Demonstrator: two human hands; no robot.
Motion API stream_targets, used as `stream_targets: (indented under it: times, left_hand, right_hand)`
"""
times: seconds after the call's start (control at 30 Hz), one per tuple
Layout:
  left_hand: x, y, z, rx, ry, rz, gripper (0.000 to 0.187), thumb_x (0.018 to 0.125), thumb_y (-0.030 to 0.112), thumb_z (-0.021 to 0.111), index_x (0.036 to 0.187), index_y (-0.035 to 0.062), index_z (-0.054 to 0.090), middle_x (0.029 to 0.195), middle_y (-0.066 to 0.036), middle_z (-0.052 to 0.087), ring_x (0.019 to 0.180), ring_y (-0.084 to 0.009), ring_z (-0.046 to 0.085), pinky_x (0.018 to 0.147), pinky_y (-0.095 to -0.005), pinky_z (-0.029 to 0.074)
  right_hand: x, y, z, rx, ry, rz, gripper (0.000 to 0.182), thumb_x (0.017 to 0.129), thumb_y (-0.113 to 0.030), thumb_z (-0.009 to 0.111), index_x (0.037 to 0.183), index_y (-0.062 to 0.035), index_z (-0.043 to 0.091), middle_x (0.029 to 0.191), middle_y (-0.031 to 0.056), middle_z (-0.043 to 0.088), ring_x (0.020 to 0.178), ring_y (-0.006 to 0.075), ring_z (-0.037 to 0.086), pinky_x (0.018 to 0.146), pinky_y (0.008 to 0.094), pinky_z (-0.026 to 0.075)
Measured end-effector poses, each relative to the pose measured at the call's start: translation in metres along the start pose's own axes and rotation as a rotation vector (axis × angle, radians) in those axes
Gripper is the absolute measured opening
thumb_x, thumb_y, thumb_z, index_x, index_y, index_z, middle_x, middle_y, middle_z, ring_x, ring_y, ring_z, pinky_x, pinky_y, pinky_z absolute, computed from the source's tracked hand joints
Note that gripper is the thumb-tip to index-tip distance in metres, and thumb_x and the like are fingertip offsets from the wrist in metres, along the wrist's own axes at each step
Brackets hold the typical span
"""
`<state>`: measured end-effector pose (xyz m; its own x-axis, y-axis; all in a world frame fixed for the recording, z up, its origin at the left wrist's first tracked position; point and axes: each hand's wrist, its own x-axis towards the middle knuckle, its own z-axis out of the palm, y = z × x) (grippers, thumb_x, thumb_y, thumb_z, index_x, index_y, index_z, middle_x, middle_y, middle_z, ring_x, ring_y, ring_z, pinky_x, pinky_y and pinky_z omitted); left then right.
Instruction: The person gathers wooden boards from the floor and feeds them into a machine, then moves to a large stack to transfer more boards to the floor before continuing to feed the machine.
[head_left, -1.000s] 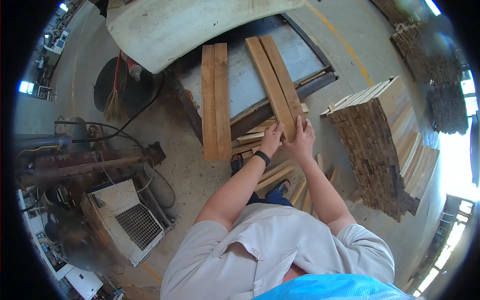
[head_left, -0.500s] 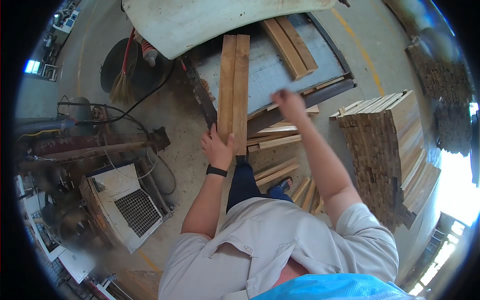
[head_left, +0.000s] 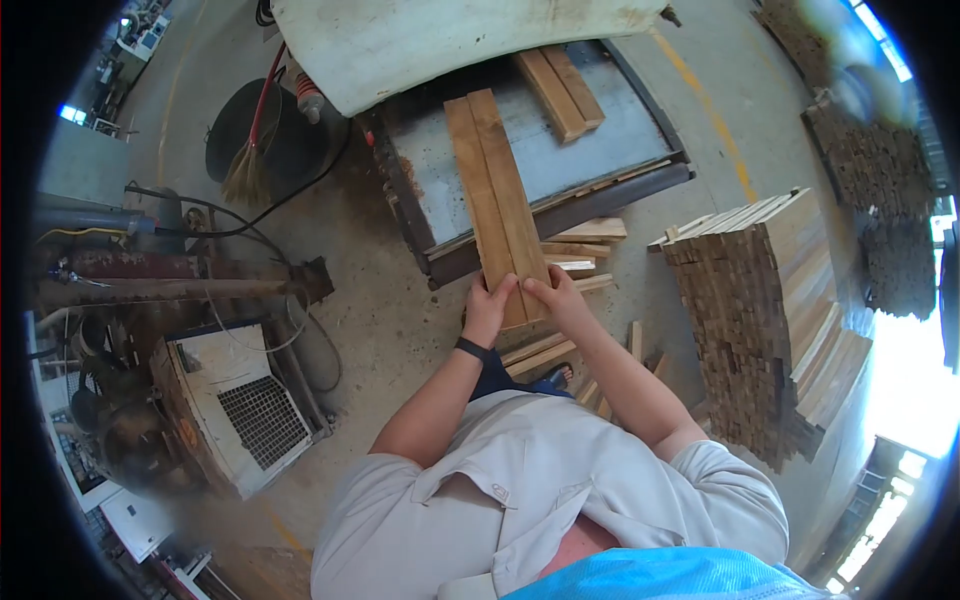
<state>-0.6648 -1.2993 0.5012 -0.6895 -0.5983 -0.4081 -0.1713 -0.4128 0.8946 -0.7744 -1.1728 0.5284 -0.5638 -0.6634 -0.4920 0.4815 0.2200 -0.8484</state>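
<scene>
Two long wooden boards (head_left: 492, 190) lie side by side, their far part over the grey metal machine table (head_left: 430, 150) and their near ends sticking out toward me. My left hand (head_left: 487, 308) grips the left edge near that end, thumb on top. On the opposite edge, my right hand (head_left: 557, 300) holds on in the same way, its thumb close to the left one. The fingers under the boards are hidden. Another pair of boards (head_left: 560, 95) rests farther back on the table, partly beneath the white machine cover (head_left: 470, 40).
At right stands a tall stack of boards (head_left: 735, 320). Loose wood pieces (head_left: 585, 240) lie on the floor below the table edge. To the left are a dark bin (head_left: 225, 140) with a broom (head_left: 247, 170), hoses, and a white box with a grille (head_left: 265, 420).
My right hand has come from above the table to the boards' right edge. The boards have turned, their near ends swinging right, and my left hand has moved right and down with them.
</scene>
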Motion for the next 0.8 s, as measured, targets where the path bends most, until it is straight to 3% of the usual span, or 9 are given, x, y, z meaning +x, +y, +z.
stream_targets:
  times: [0.17,0.23,0.33,0.43,0.53,0.67,0.73,0.77,0.8]
  left_hand:
    - [-0.02,-0.002,0.017,0.108,-0.006,0.197,0.064,0.09,0.032,0.073,0.132,-0.009,0.046,0.123,-0.02,0.061,0.115,-0.0266,0.06,0.096,-0.0346,0.048]
    - [-0.018,-0.031,0.019,0.203,0.049,0.241,0.064,0.09,0.032,0.073,0.131,-0.009,0.046,0.123,-0.021,0.062,0.115,-0.0275,0.06,0.097,-0.0351,0.047]
    - [0.015,-0.063,0.022,0.078,-0.023,0.066,0.061,0.094,0.029,0.069,0.137,-0.0032,0.042,0.129,-0.014,0.057,0.116,-0.0213,0.057,0.1,-0.0328,0.045]
    - [0.017,-0.053,0.034,0.144,0.033,0.076,0.061,0.094,0.029,0.069,0.137,-0.0031,0.041,0.129,-0.014,0.057,0.116,-0.0216,0.057,0.099,-0.0329,0.046]
    - [-0.002,-0.012,0.04,0.033,0.025,0.079,0.059,0.094,0.029,0.069,0.135,-0.0037,0.044,0.126,-0.015,0.059,0.115,-0.0211,0.058,0.097,-0.0329,0.046]
    - [-0.023,-0.013,0.036,0.259,0.079,0.194,0.058,0.097,0.039,0.061,0.133,-0.0046,0.048,0.122,-0.02,0.063,0.115,-0.0286,0.06,0.097,-0.0367,0.046]
    - [-0.027,-0.031,0.034,0.329,0.145,0.21,0.059,0.099,0.043,0.058,0.132,-0.0047,0.049,0.12,-0.022,0.064,0.116,-0.0317,0.061,0.097,-0.0382,0.046]
    - [-0.021,-0.051,0.029,0.354,0.125,0.16,0.065,0.099,0.046,0.055,0.138,-0.0048,0.043,0.124,-0.024,0.061,0.117,-0.0354,0.059,0.098,-0.0391,0.045]
    - [-0.016,-0.053,0.029,0.377,0.106,0.121,0.072,0.099,0.05,0.052,0.143,-0.0049,0.037,0.128,-0.025,0.059,0.119,-0.0391,0.057,0.099,-0.04,0.044]
  right_hand:
    - [-0.02,0.013,-0.017,-0.163,0.027,-0.235,0.066,0.089,-0.028,0.073,0.136,0.0061,0.042,0.125,0.0147,0.059,0.111,0.02,0.059,0.096,0.0318,0.046]
    - [-0.005,0.043,-0.034,-0.253,0.074,-0.132,0.064,0.089,-0.031,0.073,0.134,0.0055,0.045,0.122,0.0146,0.061,0.109,0.0195,0.059,0.095,0.0316,0.047]
    - [0.017,0.043,-0.04,-0.174,0.084,0.058,0.062,0.089,-0.032,0.073,0.132,0.0049,0.048,0.119,0.0149,0.062,0.108,0.0188,0.059,0.094,0.0314,0.047]
    - [-0.013,-0.014,-0.024,-0.072,0.082,-0.003,0.062,0.088,-0.033,0.074,0.131,0.0055,0.049,0.118,0.0157,0.062,0.108,0.0184,0.06,0.093,0.0313,0.047]
    - [-0.006,-0.006,-0.026,-0.188,0.164,0.032,0.064,0.087,-0.034,0.074,0.13,0.0069,0.049,0.117,0.0162,0.063,0.108,0.0189,0.06,0.093,0.0313,0.047]
    - [-0.022,0.004,-0.021,-0.316,0.209,-0.089,0.066,0.087,-0.037,0.074,0.128,0.008,0.049,0.117,0.017,0.063,0.107,0.0207,0.061,0.093,0.0326,0.047]
    - [-0.023,0.03,-0.025,-0.518,0.23,-0.334,0.069,0.085,-0.042,0.071,0.128,0.0089,0.051,0.115,0.026,0.066,0.107,0.0339,0.066,0.088,0.04,0.051]
    - [-0.019,0.034,-0.028,-0.52,0.233,-0.323,0.069,0.085,-0.042,0.071,0.128,0.0089,0.051,0.115,0.026,0.066,0.107,0.0339,0.066,0.088,0.04,0.051]
    - [-0.007,0.03,-0.03,-0.54,0.204,-0.126,0.069,0.086,-0.042,0.072,0.127,0.0081,0.05,0.116,0.0256,0.065,0.108,0.0325,0.064,0.09,0.0393,0.05]
